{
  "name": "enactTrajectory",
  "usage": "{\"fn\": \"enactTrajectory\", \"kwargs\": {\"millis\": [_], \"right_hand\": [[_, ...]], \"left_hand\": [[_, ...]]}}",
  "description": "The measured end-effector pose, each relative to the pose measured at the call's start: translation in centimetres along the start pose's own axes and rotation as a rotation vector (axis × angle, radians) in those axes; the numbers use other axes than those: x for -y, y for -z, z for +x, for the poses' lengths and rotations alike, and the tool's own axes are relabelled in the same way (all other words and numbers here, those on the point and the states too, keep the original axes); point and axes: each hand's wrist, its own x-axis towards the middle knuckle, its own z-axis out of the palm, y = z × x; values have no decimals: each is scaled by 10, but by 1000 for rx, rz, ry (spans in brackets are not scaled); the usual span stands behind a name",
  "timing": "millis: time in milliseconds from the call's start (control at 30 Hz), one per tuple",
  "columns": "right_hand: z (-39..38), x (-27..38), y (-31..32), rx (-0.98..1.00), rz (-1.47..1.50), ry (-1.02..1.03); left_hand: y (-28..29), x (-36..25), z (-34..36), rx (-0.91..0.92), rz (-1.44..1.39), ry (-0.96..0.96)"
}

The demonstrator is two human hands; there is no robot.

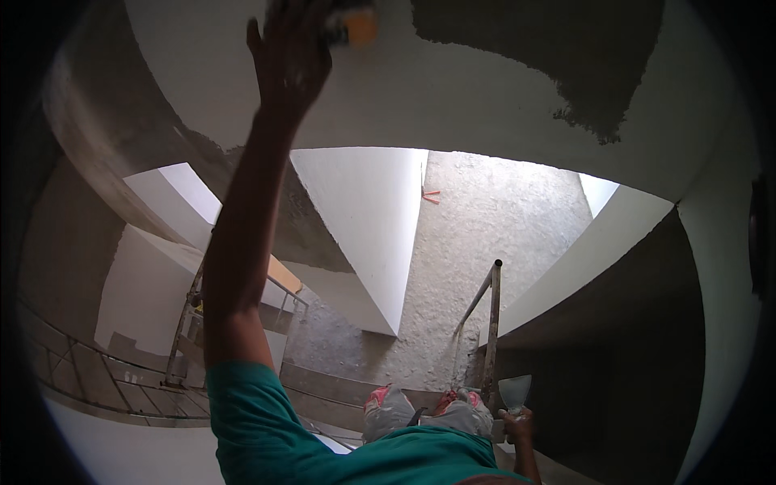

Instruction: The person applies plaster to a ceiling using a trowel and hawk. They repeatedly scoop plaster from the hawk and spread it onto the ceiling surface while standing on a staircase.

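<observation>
My left hand [293, 61] is raised high against a partly white-coated surface, its arm stretched up out of a green sleeve. At its right side is a blurred orange and dark object [360, 27], which the hand seems to grip; its kind does not show, and the fingers are partly cut off by the top edge. Low on the right, my right hand [518, 424] is closed around the handle of a putty knife [515, 392], its broad pale blade pointing up. White coating [477, 97] borders a rough dark grey patch [566, 48] overhead.
A metal pipe frame [491, 323] rises just ahead of my legs. Metal scaffold bars [89, 396] run along the lower left. Below, beyond a large opening, lies a rough grey floor [501, 218] with small orange-red strips [432, 196]. A white wall wedge [364, 218] stands left of it.
</observation>
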Motion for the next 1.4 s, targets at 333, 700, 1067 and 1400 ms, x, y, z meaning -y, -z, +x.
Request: {"fn": "enactTrajectory", "kwargs": {"millis": [333, 700, 1067, 1400], "right_hand": [[1, 10, -12, 70, 22, 106], [24, 3, -2, 52, -10, 105], [9, 19, 1, 91, 15, 53], [13, 30, -13, 138, 30, 101]], "left_hand": [[-4, 7, 60, 14, -152, 74], [-21, -118, -155, 262, -47, 121], [23, -97, -168, 389, -139, 146], [3, 13, 36, 23, -53, 88]]}}
